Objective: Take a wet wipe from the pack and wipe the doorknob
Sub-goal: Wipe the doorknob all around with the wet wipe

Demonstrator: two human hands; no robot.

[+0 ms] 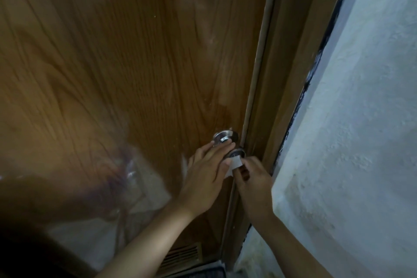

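Note:
A shiny metal doorknob (pixel 225 137) sticks out of the brown wooden door (pixel 135 63) close to its right edge; a second round metal part (pixel 237 153) shows just below it. My left hand (pixel 205 176) lies flat over the knob, fingers stretched out and touching it. My right hand (pixel 250 178) comes in from the right and pinches a white wet wipe (pixel 234 163) against the lower metal part. The wipe sits between both hands. No wipe pack is in view.
The brown door frame (pixel 270 97) runs along the door's right edge, with a rough pale blue wall (pixel 361 142) beside it. Loose clear plastic film (pixel 126 176) hangs over the door's lower left. A vent grille (pixel 182 255) sits at the door's bottom.

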